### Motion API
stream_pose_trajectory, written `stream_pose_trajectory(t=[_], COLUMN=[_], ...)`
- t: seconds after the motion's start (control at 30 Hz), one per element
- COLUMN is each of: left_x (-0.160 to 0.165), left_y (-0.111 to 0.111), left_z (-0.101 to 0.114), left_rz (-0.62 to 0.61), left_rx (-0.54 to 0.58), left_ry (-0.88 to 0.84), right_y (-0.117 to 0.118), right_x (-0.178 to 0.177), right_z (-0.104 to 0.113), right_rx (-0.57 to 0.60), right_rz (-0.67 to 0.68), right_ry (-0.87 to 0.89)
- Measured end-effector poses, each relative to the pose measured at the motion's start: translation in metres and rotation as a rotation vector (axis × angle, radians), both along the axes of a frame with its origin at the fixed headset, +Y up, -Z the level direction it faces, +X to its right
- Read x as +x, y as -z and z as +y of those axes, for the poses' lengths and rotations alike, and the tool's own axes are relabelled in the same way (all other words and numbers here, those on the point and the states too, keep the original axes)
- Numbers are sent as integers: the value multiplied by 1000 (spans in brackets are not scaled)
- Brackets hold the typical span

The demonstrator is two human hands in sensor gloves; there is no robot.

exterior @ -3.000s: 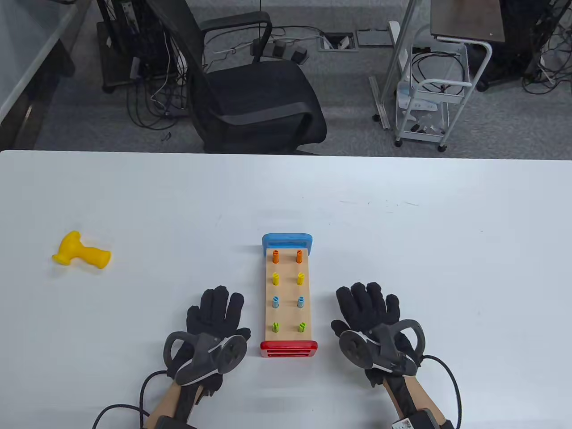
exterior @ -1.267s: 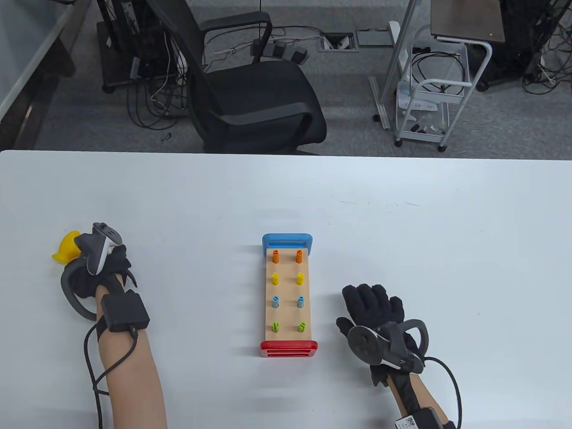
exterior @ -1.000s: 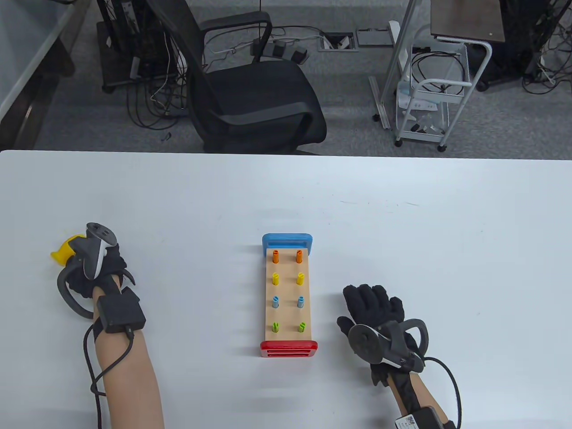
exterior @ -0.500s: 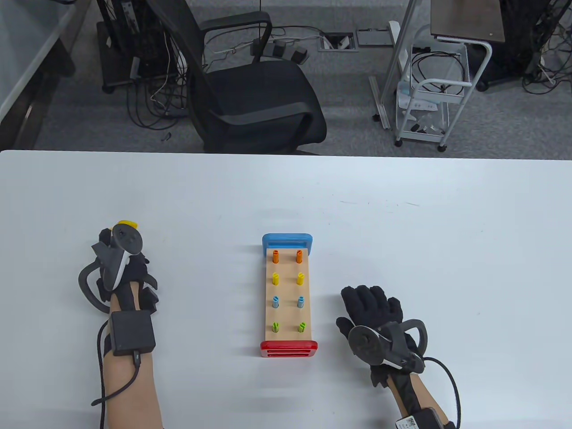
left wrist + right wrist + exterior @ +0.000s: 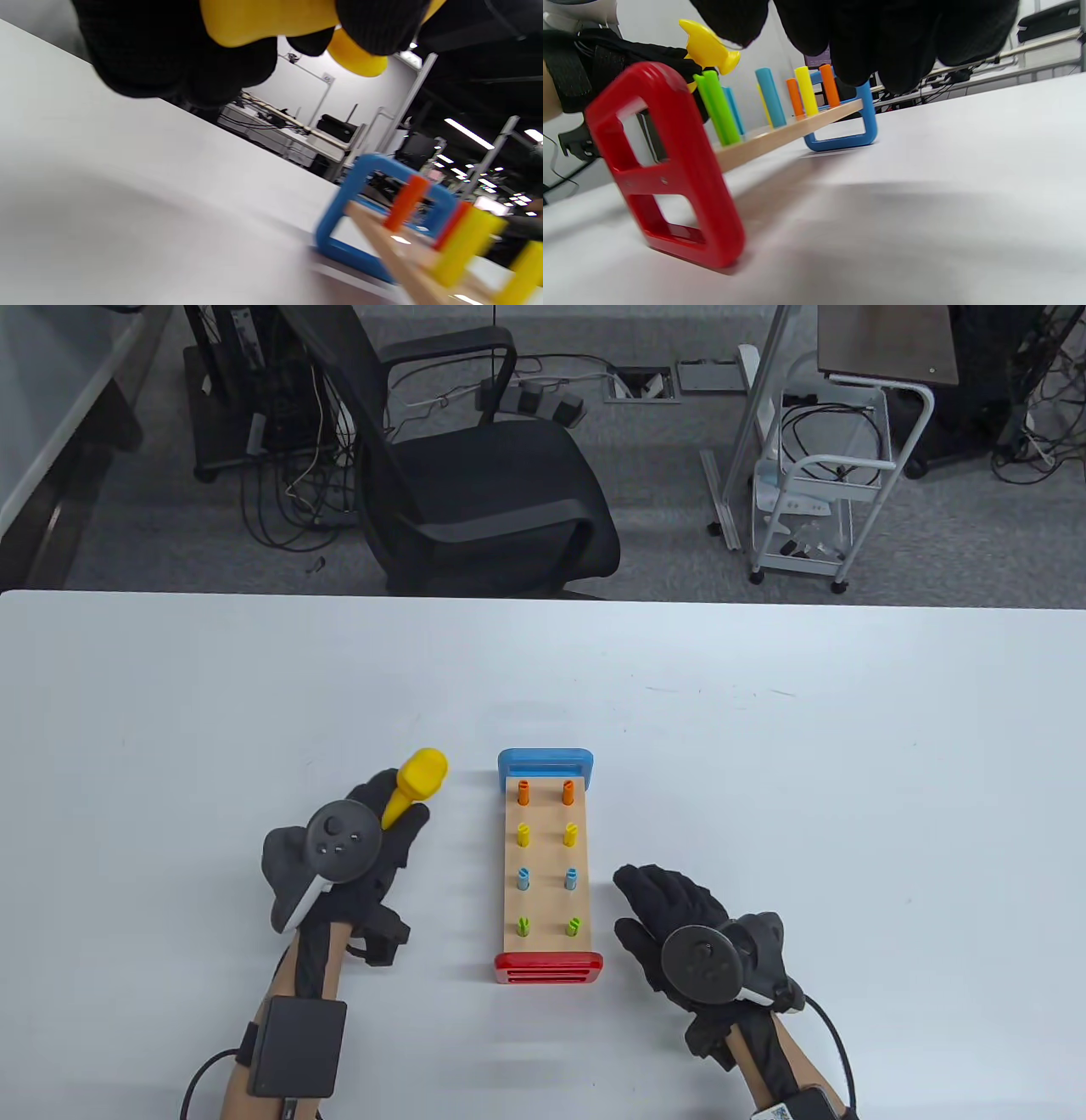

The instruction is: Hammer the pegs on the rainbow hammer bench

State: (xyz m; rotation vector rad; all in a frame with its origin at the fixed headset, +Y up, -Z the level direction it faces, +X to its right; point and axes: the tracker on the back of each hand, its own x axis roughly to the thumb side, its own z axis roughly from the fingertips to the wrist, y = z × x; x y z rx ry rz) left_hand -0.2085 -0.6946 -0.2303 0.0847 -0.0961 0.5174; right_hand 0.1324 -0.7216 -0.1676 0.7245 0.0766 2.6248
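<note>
The hammer bench is a wooden board between a blue end and a red end, with orange, yellow, blue and green pegs standing up in two rows. My left hand grips the yellow toy hammer by its handle, its head raised just left of the blue end. The left wrist view shows my fingers wrapped around the hammer. My right hand lies open on the table beside the bench's red end, not touching it.
The white table extends far on both sides of the bench. A black office chair and a white cart stand beyond the table's far edge.
My left hand took hold of the hammer at the far left, lifted it and carried it right, up to the bench. My right hand shifted slightly left toward the bench.
</note>
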Motion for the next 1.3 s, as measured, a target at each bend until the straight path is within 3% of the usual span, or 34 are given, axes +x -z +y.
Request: stream_pose_trajectory(t=[0.17, 0.3, 0.5, 0.63, 0.77, 0.93, 1.0, 1.07, 1.1, 1.13, 1.17, 1.27, 1.3], left_x=[21, 30, 37, 43, 46, 48, 52, 56, 56, 57, 56, 52, 53], left_y=[-28, -45, -60, -64, -57, -60, -60, -60, -60, -63, -65, -69, -67], left_z=[2, 1, 1, 4, -8, 9, 8, -2, -2, 0, 6, 14, 12], left_rz=[-137, -189, -340, -408, -444, -460, -484, -467, -507, -453, -469, -456, -474], left_rx=[-21, -18, -66, -65, -122, 38, -18, -228, -166, -75, -70, 49, 22], left_ry=[-115, -108, -120, 57, 221, 29, 85, 401, 318, 219, 229, 45, 48], right_y=[0, -3, -8, -9, -9, -8, -9, -9, -9, -9, -9, -10, -10], right_x=[-3, -15, -33, -33, -33, -33, -33, -33, -33, -33, -33, -34, -34], right_z=[-3, -11, -26, -27, -28, -28, -28, -28, -28, -28, -28, -29, -29], right_rx=[-151, -311, -270, -248, -256, -261, -262, -265, -267, -266, -265, -277, -278], right_rz=[88, 161, 191, 189, 188, 189, 190, 190, 190, 190, 190, 191, 191], right_ry=[157, 96, -30, -46, -44, -51, -54, -59, -62, -67, -70, -73, -73])
